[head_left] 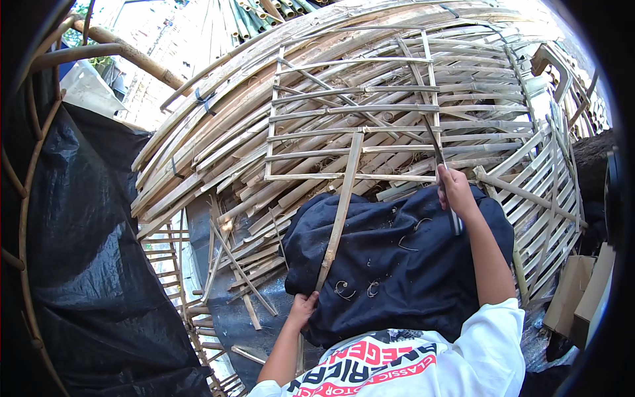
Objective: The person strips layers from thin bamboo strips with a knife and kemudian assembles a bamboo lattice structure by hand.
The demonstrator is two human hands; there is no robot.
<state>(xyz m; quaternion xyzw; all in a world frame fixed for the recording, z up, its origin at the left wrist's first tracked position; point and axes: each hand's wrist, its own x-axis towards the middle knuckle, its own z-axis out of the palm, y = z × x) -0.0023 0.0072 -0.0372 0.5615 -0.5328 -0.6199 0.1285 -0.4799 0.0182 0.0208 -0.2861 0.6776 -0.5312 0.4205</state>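
Note:
Across my lap lies a dark cloth (390,264) dotted with thin curled shavings. My left hand (303,309) is closed around the near end of a flat bamboo strip (342,205). The strip slants up and away from me, its far end overlapping a bamboo lattice frame (354,176). On the right, my right hand (455,188) grips a long knife (437,142) around its handle. The blade points up and away, and the handle's pale end sticks out below my fist. Knife and strip are apart.
Beyond the lap lies a big pile of split bamboo strips (218,142), tied in places. More slatted bamboo panels (542,198) stand on the right, near a cardboard box (570,291). Black plastic sheeting (99,245) hangs at left. Loose bamboo offcuts (248,291) lie left of the cloth.

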